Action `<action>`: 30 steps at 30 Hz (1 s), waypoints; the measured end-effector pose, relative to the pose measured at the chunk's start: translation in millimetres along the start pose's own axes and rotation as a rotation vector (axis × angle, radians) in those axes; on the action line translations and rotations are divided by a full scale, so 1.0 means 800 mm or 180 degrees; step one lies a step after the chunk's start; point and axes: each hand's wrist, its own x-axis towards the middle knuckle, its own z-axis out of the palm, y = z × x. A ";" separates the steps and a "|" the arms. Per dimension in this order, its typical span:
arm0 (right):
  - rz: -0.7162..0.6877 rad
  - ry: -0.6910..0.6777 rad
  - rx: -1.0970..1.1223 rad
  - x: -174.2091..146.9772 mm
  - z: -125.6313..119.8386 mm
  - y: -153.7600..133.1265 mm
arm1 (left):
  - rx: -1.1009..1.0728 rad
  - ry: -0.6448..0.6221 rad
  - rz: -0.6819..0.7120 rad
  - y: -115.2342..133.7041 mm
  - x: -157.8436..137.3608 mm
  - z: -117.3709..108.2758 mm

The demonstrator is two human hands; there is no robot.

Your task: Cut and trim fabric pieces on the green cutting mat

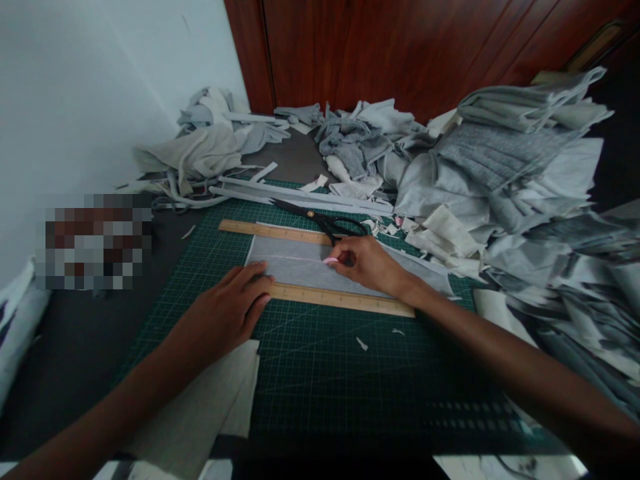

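A strip of grey fabric (295, 267) lies on the green cutting mat (320, 387), with a faint pale line along it. Between the thumb and fingers of my right hand (367, 267) is a pinched piece of pink tailor's chalk (331, 260), at the right end of that line. My left hand (240, 300) rests with fingers stretched out on the fabric's left end and the near wooden ruler (340, 300). A second wooden ruler (280, 231) runs along the fabric's far edge. Black scissors (311, 214) lie partly open just beyond it, their handles near my right hand.
Heaped grey and cream fabric (355, 143) lies at the back, and folded stacks (505, 147) rise on the right. Long cut strips (305, 197) lie behind the scissors. A cream cloth (200, 413) sits under my left forearm. Small scraps (362, 344) dot the mat.
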 end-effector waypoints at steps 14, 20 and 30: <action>-0.0045 0.0031 -0.0133 -0.030 -0.025 0.019 | 0.0088 -0.0009 0.0052 0.000 0.001 -0.001; -0.0033 -0.0020 -0.0161 -0.045 -0.035 0.029 | -0.0011 0.0006 -0.0003 0.000 0.002 0.000; 0.0085 -0.0017 -0.0150 -0.057 -0.043 0.039 | -0.0012 -0.0023 0.0017 -0.003 0.000 0.002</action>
